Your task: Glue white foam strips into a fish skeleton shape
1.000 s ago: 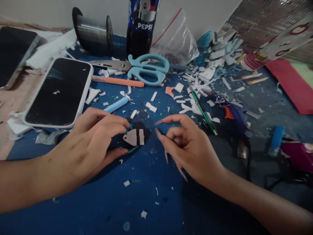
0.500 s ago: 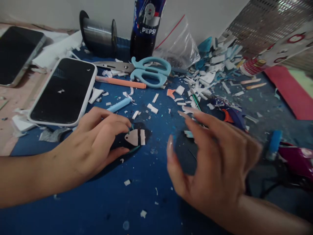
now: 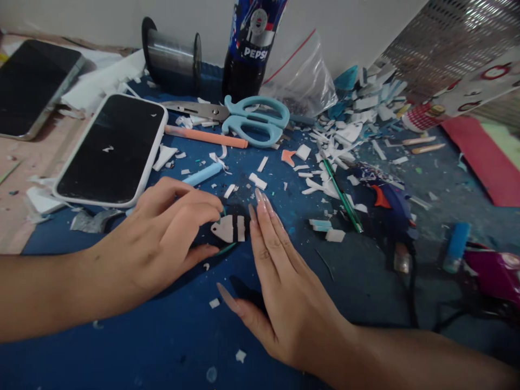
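A small fish-shaped piece (image 3: 224, 229), white with dark bands and teal edges, lies flat on the blue work surface (image 3: 162, 346). My left hand (image 3: 162, 227) curls over its pointed end, thumb on the near teal edge and a fingertip on the far one. To its right, my right hand (image 3: 284, 276) rests low with fingers straight and side by side, thumb held apart. Those fingertips are close to the piece's banded end; whether they touch it I cannot tell. Nothing shows in the right hand.
Behind the hands lie blue-handled scissors (image 3: 260, 120), an orange pen (image 3: 207, 136), a light-blue pen (image 3: 204, 174) and a phone (image 3: 111, 149). A Pepsi bottle (image 3: 254, 49) stands by a spool (image 3: 173, 59). White scraps (image 3: 345, 132) and a glue gun (image 3: 392, 197) are at right.
My right hand has moved left and down beside the fish-shaped piece, its fingers now straightened together. My left hand keeps its hold. The whole view has shifted slightly.
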Tool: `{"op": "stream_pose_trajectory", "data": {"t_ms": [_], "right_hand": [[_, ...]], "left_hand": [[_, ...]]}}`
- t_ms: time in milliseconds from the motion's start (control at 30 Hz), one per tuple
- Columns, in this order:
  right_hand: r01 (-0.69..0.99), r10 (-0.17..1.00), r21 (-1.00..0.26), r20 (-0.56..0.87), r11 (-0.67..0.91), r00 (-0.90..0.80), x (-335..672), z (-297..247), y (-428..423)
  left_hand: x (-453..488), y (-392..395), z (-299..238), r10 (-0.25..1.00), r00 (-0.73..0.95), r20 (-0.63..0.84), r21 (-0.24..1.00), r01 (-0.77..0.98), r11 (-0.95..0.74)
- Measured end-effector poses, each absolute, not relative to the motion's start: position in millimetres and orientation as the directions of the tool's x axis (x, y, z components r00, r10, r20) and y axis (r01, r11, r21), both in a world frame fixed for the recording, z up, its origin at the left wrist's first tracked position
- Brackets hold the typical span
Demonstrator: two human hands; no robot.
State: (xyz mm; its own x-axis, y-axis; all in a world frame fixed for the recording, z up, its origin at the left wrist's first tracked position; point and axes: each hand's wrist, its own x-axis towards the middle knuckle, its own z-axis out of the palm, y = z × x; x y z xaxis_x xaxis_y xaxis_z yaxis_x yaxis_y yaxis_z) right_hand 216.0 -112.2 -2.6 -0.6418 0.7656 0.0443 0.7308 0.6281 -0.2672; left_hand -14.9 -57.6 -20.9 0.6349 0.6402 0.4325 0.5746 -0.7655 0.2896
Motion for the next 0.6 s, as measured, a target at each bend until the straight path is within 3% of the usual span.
{"op": "stream_pose_trajectory", "data": {"t_ms": [600], "right_hand": [[0.73,0.764,-0.265,0.039,0.63,-0.645,213.9,-2.8,-109.5]], "left_hand": [[-15.7,-58.6,-18.8,0.628,0.651,0.426,0.28,0.566,-0.776]]}}
